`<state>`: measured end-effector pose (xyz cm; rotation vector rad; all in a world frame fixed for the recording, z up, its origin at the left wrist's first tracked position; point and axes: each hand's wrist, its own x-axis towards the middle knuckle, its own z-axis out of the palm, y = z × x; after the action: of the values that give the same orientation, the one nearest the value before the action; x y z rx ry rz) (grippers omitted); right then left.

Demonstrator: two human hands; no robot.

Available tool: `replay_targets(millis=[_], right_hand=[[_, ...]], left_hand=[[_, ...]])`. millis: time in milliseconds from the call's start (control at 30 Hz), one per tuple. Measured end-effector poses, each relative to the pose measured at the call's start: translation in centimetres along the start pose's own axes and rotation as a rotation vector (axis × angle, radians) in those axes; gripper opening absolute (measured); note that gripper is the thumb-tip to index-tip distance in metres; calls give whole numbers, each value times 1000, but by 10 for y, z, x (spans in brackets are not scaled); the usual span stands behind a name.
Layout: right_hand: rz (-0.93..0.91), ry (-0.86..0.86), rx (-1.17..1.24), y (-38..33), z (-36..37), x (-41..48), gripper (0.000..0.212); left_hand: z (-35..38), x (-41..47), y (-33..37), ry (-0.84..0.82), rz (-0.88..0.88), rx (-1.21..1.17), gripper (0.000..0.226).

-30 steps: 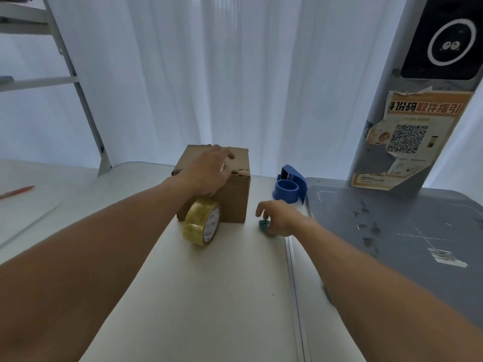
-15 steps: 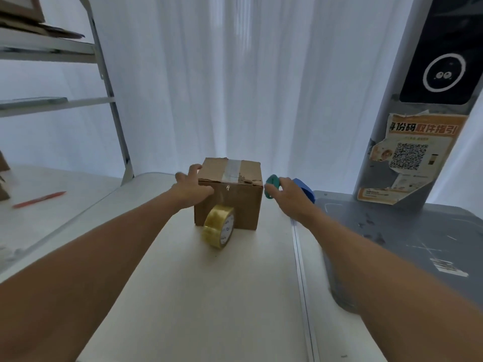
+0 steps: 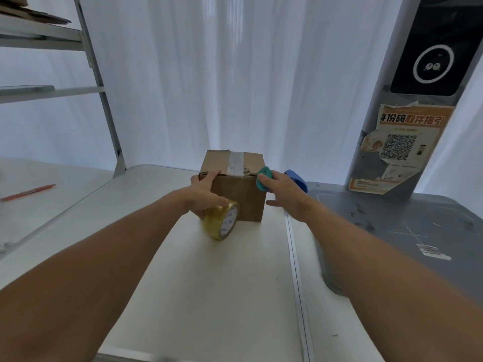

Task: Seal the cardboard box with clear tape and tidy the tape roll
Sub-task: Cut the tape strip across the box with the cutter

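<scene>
A small cardboard box stands on the white table, with a strip of clear tape across its top. A yellowish tape roll leans upright against the box's front left. My left hand grips the box's left front corner, fingers spread over the edge, just above the roll. My right hand is at the box's upper right corner and holds a small teal cutter against that edge.
A blue tape dispenser sits behind my right hand. A grey mat covers the table on the right, below a grey pillar with an orange poster. Metal shelving stands at the left, and a red pen lies there.
My right hand picked the teal cutter up from the table and raised it to the box's top right edge. My left hand slid from the box's top to its left front corner.
</scene>
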<state>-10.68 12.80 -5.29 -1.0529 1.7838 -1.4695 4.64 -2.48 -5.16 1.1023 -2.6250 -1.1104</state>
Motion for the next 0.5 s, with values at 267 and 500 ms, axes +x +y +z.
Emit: replay_targets(millis=[267, 500], right_hand=[[40, 57, -113, 4, -23, -17, 39], [17, 35, -256, 2, -27, -18, 41]], left_hand=[[21, -6, 23, -28, 43, -145, 100], [20, -8, 19, -64, 59, -197, 102]])
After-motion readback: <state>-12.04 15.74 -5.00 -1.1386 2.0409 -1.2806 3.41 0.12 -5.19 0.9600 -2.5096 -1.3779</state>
